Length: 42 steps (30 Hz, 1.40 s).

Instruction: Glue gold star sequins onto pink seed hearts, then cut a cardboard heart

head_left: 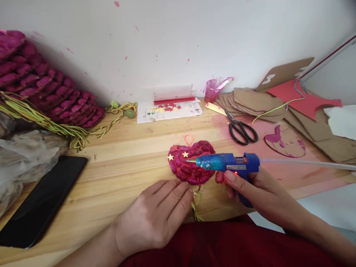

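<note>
Nearest: red cloth (222, 244) along the bottom edge, below both forearms.

- Left hand (155, 215): palm down, flat on the wooden table (125, 167), fingers spread straight, holding nothing. Its fingertips lie just at the lower rim of the heart ornament.
- Yellow-green tassel (196, 209): hangs off the heart's lower point, beside the left fingertips.
- Right hand (258, 196): wrapped round the handle of the blue glue gun (230, 165). A clear glue stick (306, 163) runs out of the back of the gun to the right.
- Heart ornament (191, 163): red and magenta, lying flat at the table's middle, pink loop at its top. The gun's barrel covers its right side, and the nozzle sits over it just beside a gold star (185, 154).
- Black phone (41, 200): face up, well left, beside a crumpled plastic bag (22, 155).
- Scissors (241, 129) and a paint-marked cardboard heart (285, 141): behind the gun.
- Star sheet (169, 109), pink cup (213, 89), stacked cardboard cut-outs (250, 100), red card (306, 98): along the wall.
- Far left: pile of magenta hearts (55, 92) with yellow-green cords (41, 118) trailing out.
</note>
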Motion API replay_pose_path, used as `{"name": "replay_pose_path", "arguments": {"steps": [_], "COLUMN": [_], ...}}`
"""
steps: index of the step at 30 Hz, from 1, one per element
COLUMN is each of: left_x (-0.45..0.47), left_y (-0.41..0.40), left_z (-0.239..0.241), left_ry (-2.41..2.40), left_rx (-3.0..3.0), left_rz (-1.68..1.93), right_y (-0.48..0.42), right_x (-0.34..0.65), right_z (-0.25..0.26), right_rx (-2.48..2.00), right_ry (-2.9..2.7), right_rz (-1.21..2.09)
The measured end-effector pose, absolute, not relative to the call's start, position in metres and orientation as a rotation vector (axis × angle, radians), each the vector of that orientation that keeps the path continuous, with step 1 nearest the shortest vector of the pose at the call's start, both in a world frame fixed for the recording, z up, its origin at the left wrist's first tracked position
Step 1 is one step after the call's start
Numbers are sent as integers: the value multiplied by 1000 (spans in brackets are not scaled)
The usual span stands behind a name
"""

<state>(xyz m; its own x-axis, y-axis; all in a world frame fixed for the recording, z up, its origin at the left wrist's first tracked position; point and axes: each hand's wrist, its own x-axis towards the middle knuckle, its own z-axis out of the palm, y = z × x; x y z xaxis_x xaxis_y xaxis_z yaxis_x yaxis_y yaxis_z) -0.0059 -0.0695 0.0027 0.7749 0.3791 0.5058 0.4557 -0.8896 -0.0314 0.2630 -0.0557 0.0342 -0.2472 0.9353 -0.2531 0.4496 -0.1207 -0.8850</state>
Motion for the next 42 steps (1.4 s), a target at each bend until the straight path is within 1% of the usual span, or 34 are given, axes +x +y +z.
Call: {"name": "replay_pose_path", "arguments": {"steps": [3,7,21,33,42], "left_x": [-5,-4,-5,-3,-4], "left_y": [-71,-71,-73,-71,-71], "left_z": [3,2,0,-3,-3], "left_ry": [-637,-681,-807,-820,-826], "left_rx": [-2821,-2822,-2780,-2803,-2807], "left_rz": [-760,-799,-779,-737,-734], "right_y": [-59,-60,-63,-63,-64], "right_x": [254,242,230,228,229], "right_z": [41,46,47,43,41], "right_rx": [-1481,-1440,-1566,-1570,-1613], "right_ry": [-1908,-2105,-2314,-2217,-2270], "right_rz": [1206,1114,857,891,903]}}
